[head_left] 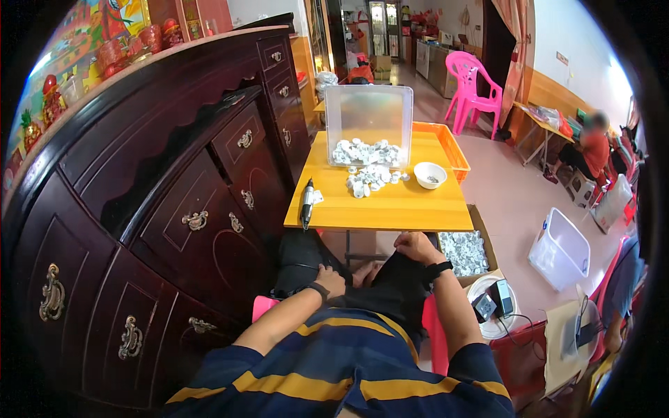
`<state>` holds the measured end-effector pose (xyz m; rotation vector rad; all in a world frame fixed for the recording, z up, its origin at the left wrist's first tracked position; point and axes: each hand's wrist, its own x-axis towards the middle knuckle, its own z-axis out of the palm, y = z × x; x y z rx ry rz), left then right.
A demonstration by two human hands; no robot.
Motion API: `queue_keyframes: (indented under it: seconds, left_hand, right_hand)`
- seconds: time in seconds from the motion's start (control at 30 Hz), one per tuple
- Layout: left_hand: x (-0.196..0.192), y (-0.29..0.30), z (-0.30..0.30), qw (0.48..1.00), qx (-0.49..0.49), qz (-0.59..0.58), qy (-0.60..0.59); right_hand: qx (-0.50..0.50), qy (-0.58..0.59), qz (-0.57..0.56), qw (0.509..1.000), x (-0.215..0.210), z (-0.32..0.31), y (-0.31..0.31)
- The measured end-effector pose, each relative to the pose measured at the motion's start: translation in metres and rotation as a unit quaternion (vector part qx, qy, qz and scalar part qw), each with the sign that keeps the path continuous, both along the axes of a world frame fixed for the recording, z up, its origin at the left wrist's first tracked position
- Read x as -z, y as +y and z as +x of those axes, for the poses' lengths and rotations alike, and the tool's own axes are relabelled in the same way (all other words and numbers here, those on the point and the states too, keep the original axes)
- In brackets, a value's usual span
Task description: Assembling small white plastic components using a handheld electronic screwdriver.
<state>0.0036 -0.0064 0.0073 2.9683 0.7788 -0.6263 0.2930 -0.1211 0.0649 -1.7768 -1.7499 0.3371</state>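
Sitting on the yellow table [390, 205]: one clear plastic bin [369, 115], one white bowl [430, 175], one electric screwdriver [306, 203]. One pink chair [472, 87] is standing far right; two hands are resting near.

Left hand [332, 280] and right hand [416, 247] resting on dark-trousered knees, yellow table [390, 205] ahead, small white parts [369, 177] piled

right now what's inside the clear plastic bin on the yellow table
The clear plastic bin holds a low heap of small white parts along its bottom; the rest looks empty. Anything buried under the heap cannot be seen.
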Motion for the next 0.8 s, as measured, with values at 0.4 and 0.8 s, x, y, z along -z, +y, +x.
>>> queue_keyframes:
  seconds: [0.4, 0.8]
  left_hand:
    - [0.008, 0.004, 0.002, 0.999, 0.017, 0.022, 0.021]
    - [0.005, 0.002, 0.005, 1.000, 0.010, 0.009, 0.026]
  right_hand:
    - [0.006, 0.029, -0.005, 1.000, -0.005, -0.001, -0.002]
    - [0.008, 0.037, -0.021, 0.999, 0.003, 0.003, 0.001]
